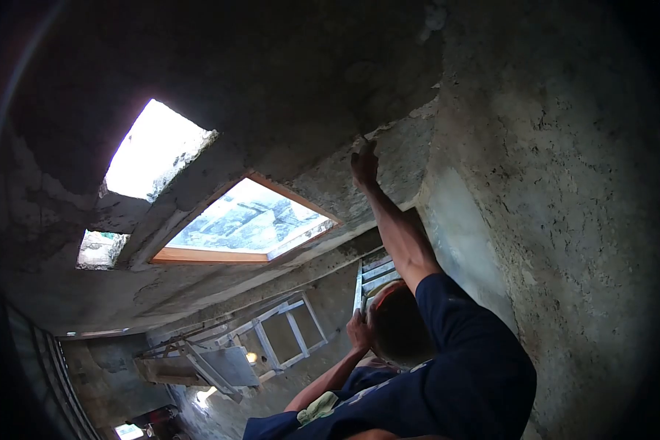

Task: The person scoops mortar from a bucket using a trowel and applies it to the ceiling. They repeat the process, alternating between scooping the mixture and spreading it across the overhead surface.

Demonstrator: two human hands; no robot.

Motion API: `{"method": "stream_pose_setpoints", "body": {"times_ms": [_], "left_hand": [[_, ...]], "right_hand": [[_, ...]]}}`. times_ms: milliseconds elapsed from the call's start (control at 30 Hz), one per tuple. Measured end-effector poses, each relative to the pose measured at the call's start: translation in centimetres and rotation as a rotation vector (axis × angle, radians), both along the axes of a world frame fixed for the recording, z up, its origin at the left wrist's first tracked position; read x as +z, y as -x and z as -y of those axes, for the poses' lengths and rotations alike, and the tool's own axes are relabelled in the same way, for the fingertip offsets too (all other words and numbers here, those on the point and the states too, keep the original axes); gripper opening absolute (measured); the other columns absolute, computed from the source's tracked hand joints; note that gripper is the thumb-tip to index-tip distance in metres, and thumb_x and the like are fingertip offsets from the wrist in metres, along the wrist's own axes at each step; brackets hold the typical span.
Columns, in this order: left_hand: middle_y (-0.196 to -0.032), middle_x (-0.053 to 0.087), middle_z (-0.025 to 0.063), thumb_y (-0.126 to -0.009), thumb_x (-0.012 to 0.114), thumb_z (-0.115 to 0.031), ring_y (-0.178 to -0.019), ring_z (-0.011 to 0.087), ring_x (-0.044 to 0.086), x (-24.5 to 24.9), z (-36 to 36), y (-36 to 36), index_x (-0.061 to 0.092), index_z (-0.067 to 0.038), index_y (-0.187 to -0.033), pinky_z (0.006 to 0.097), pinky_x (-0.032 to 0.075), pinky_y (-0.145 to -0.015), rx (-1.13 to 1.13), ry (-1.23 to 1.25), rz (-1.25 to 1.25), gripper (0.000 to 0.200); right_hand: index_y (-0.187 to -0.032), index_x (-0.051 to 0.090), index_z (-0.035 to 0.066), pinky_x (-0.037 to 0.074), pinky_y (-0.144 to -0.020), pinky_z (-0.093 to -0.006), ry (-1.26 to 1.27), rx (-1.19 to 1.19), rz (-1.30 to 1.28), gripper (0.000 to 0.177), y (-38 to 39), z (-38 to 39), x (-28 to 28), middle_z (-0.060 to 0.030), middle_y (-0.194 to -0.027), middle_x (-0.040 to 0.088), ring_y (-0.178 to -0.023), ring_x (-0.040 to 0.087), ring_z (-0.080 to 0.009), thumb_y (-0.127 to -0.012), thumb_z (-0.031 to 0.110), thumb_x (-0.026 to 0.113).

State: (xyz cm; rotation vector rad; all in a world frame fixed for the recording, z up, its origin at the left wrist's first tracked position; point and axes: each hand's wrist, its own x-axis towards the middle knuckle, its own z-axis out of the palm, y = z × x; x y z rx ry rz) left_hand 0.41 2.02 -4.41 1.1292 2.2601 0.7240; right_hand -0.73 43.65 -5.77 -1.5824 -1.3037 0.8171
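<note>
**Right hand at plaster edge overhead, pan held below**

View tilts up. The rough ceiling [286, 95] is dark, and the grey wall [565, 220] fills the right side. A fresh plaster patch [400, 158] runs from the wall to a ragged edge on the ceiling. There is a bright opening [154, 150] at the left and a wood-framed window [249, 220] beside it. A ladder [374, 273] leans below, partly behind the pan [403, 330].

The right hand [364, 167] is raised on a straight arm, fingertips at the ragged edge and touching the surface. It is too dark to tell whether it grips a tool or is flat and bare. The left hand [358, 331] is clamped on the pan rim, with the pan near the chest and well below the working spot.

Judgement on doing it well:
- Keep the pan level and straight under the right hand to catch droppings.
- Press firm, short strokes from the patch outward to feather the edge into the ceiling.
- Keep the elbow loose.
- Stay square on the footing, with no overreach toward the wall.
</note>
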Motion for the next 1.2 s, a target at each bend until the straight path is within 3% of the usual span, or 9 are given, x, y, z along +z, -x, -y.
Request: {"method": "stream_pose_setpoints", "body": {"times_ms": [67,167,233,433,533,667,833,933,1200], "left_hand": [[-0.062,0.054,0.0249,-0.084,0.056,-0.043,-0.06,0.0441,0.054,0.0,0.0,-0.1,0.05,0.002,-0.074,0.0483,0.04,-0.052,-0.001,0.018,0.011,0.046],[-0.062,0.054,0.0251,-0.084,0.056,-0.043,-0.061,0.0441,0.054,-0.2,0.0,0.0,0.049,0.002,-0.073,0.0487,0.04,-0.053,-0.01,0.026,-0.004,0.047],[-0.057,0.049,0.0221,-0.085,0.055,-0.042,-0.051,0.0374,0.051,-0.7,0.2,-0.1,0.047,0.001,-0.068,0.044,0.038,-0.05,-0.01,-0.044,-0.031,0.047],[-0.058,0.049,0.0228,-0.085,0.055,-0.043,-0.051,0.0374,0.051,0.7,-0.3,-0.2,0.047,0.002,-0.07,0.0435,0.038,-0.05,0.017,0.036,0.014,0.048],[-0.058,0.053,0.0214,-0.083,0.058,-0.042,-0.055,0.0404,0.054,0.2,-0.3,-0.1,0.049,0.0,-0.072,0.0444,0.04,-0.05,0.035,-0.002,0.049,0.045],[-0.058,0.053,0.0211,-0.083,0.059,-0.042,-0.055,0.0401,0.055,0.2,-0.6,-0.2,0.049,0.0,-0.073,0.0441,0.04,-0.049,0.03,-0.021,0.039,0.044],[-0.059,0.054,0.0218,-0.083,0.058,-0.043,-0.056,0.041,0.055,0.2,-0.2,0.1,0.05,0.0,-0.073,0.0453,0.04,-0.05,-0.003,0.014,0.022,0.045],[-0.06,0.054,0.0231,-0.083,0.058,-0.043,-0.058,0.0425,0.055,-0.2,0.0,0.0,0.049,0.0,-0.073,0.0467,0.04,-0.051,0.021,-0.008,0.049,0.045],[-0.063,0.055,0.0249,-0.083,0.057,-0.043,-0.063,0.043,0.056,0.2,-0.5,0.0,0.05,0.001,-0.073,0.0476,0.042,-0.054,0.008,0.012,0.04,0.045]], "right_hand": [[-0.13,0.025,0.003,0.045,-0.077,-0.0503,0.092,0.002,-0.07,0.059,-0.2,0.7,2.2,-0.0309,-0.1,0.056,-0.094,0.054,-0.0452,-0.079,0.011,0.054],[-0.129,0.028,0.001,0.045,-0.078,-0.0486,-0.23,-0.012,-0.084,0.056,0.2,-0.8,4.4,-0.0306,-0.102,0.055,-0.095,0.055,-0.0434,-0.08,0.013,0.054],[-0.126,0.032,-0.005,0.048,-0.072,-0.0468,-0.696,-0.076,0.08,0.055,0.7,-3.7,5.8,-0.0294,-0.093,0.058,-0.084,0.059,-0.0418,-0.08,0.015,0.056],[-0.128,0.03,-0.004,0.048,-0.075,-0.0465,-0.043,-0.008,0.048,0.061,0.5,-4.6,5.6,-0.0291,-0.098,0.058,-0.086,0.059,-0.0413,-0.079,0.019,0.058],[-0.126,0.029,-0.006,0.046,-0.078,-0.05,0.035,0.01,0.044,0.059,-1.1,-2.7,3.5,-0.03,-0.098,0.057,-0.09,0.057,-0.044,-0.08,0.018,0.057],[-0.125,0.03,-0.005,0.046,-0.078,-0.0504,-0.007,-0.044,0.026,0.057,-1.7,-0.8,2.5,-0.0309,-0.1,0.056,-0.092,0.056,-0.0451,-0.08,0.016,0.056],[-0.128,0.027,-0.006,0.048,-0.076,-0.0476,-0.615,-0.056,0.157,0.06,-1.2,-4.3,6.6,-0.0301,-0.098,0.057,-0.086,0.058,-0.0429,-0.08,0.014,0.057],[-0.122,0.036,-0.004,0.046,-0.077,-0.046,-0.427,0.071,0.068,0.053,-1.0,-6.3,9.2,-0.0291,-0.102,0.056,-0.09,0.056,-0.0447,-0.08,0.019,0.058],[-0.127,0.03,-0.002,0.045,-0.078,-0.0489,0.024,-0.069,-0.048,0.058,-3.6,-3.4,2.2,-0.0313,-0.103,0.054,-0.095,0.055,-0.0442,-0.08,0.019,0.057]]}}
